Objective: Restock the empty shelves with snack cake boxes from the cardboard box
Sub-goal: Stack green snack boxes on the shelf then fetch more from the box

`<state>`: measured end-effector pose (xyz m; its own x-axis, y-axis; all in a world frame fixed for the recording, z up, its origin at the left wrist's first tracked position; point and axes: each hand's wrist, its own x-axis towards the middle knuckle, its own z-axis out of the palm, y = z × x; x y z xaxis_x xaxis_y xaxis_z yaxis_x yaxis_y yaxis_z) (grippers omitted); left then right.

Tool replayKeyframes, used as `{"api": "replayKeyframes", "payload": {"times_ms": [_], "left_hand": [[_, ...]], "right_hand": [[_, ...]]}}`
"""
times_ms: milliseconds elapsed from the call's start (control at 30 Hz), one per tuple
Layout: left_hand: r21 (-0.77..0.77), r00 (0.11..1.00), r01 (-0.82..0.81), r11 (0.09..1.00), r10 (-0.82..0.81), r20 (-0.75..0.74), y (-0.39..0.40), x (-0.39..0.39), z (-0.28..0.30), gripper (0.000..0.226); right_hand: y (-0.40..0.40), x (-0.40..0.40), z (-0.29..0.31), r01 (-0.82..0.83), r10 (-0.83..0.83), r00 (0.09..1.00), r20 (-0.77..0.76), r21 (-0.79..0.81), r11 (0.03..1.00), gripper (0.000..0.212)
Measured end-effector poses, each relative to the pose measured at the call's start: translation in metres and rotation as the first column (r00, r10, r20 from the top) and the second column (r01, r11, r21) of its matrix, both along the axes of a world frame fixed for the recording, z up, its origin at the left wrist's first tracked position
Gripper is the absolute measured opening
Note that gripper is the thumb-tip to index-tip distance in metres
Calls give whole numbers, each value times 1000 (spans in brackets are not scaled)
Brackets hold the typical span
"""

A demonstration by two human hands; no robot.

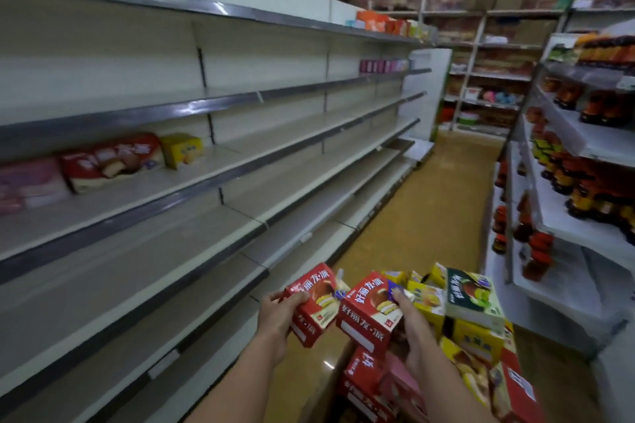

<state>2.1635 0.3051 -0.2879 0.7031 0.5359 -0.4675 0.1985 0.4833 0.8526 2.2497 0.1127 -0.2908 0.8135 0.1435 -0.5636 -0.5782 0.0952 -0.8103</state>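
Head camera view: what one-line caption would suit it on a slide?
In a shop aisle, left hand and right hand each grip a red snack cake box beside mostly bare shelves.

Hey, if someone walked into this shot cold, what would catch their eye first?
Probably the two red snack cake boxes held up at bottom centre, one in the left hand, one in the right hand. Next, the long bare shelves on the left, with only a few boxes. Below the hands, a heap of colourful boxes.
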Motion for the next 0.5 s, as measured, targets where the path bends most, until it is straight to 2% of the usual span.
{"api": "replayKeyframes", "payload": {"times_ms": [200, 333, 500], "left_hand": [[-40, 969, -242, 969, 244, 45, 61, -58, 13, 58], [-32, 931, -357, 934, 358, 69, 97, -101, 27, 43], [-40, 850, -518, 855, 519, 93, 151, -159, 46, 52]], "right_hand": [[78, -35, 14, -118, 122, 992, -22, 134, 984, 42], [125, -68, 30, -215, 224, 974, -22, 196, 957, 36], [188, -101, 46, -382, 401, 916, 4, 309, 871, 26]]}}
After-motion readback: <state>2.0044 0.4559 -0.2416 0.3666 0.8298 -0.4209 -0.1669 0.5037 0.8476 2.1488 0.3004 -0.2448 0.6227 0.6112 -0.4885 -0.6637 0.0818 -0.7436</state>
